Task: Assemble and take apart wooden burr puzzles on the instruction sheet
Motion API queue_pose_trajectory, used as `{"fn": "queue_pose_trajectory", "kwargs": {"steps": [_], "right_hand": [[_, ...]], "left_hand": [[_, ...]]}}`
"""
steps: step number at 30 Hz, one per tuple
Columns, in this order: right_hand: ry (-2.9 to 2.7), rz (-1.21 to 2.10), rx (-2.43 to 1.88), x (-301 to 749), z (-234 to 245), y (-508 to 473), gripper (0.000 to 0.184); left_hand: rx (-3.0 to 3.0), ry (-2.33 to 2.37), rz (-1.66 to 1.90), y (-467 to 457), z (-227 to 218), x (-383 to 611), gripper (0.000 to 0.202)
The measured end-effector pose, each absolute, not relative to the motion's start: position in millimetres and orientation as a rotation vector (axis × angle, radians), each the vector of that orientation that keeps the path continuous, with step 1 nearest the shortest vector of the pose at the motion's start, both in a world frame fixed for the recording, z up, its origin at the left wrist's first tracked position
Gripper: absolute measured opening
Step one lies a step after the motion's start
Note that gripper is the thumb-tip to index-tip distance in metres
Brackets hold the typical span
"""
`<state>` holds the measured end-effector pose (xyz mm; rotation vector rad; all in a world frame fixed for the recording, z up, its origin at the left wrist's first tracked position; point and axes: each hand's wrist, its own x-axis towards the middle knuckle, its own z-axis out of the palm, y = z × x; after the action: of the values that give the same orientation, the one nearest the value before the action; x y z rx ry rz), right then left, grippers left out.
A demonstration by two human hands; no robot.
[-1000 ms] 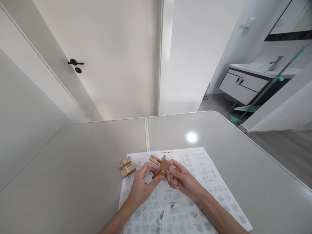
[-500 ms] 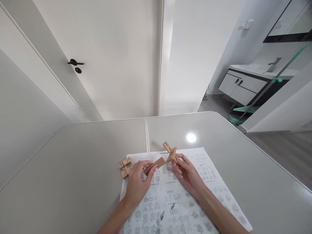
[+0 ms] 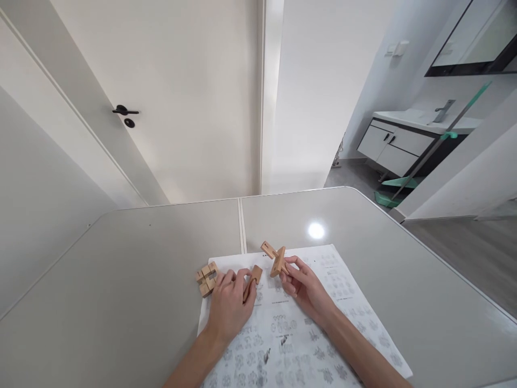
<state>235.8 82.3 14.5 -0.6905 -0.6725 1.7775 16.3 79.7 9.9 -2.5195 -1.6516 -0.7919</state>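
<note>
My left hand (image 3: 232, 296) pinches a flat wooden puzzle piece (image 3: 257, 274) between thumb and fingers, its lower part hidden by them. In my right hand (image 3: 304, 283) is a crossed assembly of wooden puzzle pieces (image 3: 278, 262), gripped at its near right end. One bar of it points up to the left. The piece and the assembly are a small distance apart, both above a printed sheet (image 3: 288, 318). Just left of my left hand, several notched wooden blocks (image 3: 207, 279) lie grouped at the sheet's corner.
The sheet shows rows of grey diagrams and lies on a pale table (image 3: 133, 280) with a seam (image 3: 242, 226). Beyond the table stands a white door (image 3: 194, 108). A washbasin cabinet (image 3: 398, 143) and a green broom and dustpan (image 3: 388, 199) are at the right.
The piece in my left hand has turned to stand more upright, with the fingers closing further over it. My right hand and its assembly have shifted slightly left; the camera view has moved a little.
</note>
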Motion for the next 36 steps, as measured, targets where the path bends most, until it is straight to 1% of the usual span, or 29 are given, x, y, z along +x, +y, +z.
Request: {"fn": "queue_pose_trajectory", "kwargs": {"steps": [4, 8, 11, 14, 16, 19, 22, 24, 27, 29, 33, 36], "right_hand": [[-0.722, 1.773, -0.714, 237, 15, 82, 0.025], [-0.730, 1.769, -0.715, 238, 13, 83, 0.027], [-0.775, 1.762, -0.727, 238, 14, 81, 0.026], [-0.905, 1.765, -0.728, 237, 16, 79, 0.026], [-1.028, 1.780, -0.710, 236, 15, 77, 0.028], [-1.142, 1.793, -0.698, 234, 14, 76, 0.030], [-1.111, 1.798, -0.685, 233, 14, 75, 0.031], [-1.091, 1.840, -0.662, 234, 17, 75, 0.037], [-1.104, 1.937, -0.607, 235, 20, 75, 0.057], [-1.112, 1.956, -0.579, 236, 20, 75, 0.064], [-1.113, 1.922, -0.570, 237, 17, 76, 0.062], [-1.136, 1.926, -0.547, 238, 17, 75, 0.059]], "left_hand": [[-2.494, -1.714, -0.797, 79, 9, 14, 0.011], [-2.551, -1.787, -0.980, 74, 16, 15, 0.017], [-2.702, -1.994, -1.328, 68, 27, 19, 0.025], [-2.790, -2.247, -1.848, 65, 38, 23, 0.034], [-2.810, -2.366, -2.107, 65, 43, 24, 0.039], [-2.848, -2.472, -2.283, 68, 44, 24, 0.039], [-2.820, -2.478, -2.438, 69, 41, 23, 0.037], [-2.818, -2.466, -2.508, 69, 39, 22, 0.038], [-2.846, -2.446, -2.529, 68, 40, 22, 0.039], [-2.867, -2.442, -2.503, 68, 42, 23, 0.040], [-2.965, -2.416, -2.435, 68, 45, 24, 0.039], [-2.983, -2.381, -2.454, 68, 43, 23, 0.038]]}}
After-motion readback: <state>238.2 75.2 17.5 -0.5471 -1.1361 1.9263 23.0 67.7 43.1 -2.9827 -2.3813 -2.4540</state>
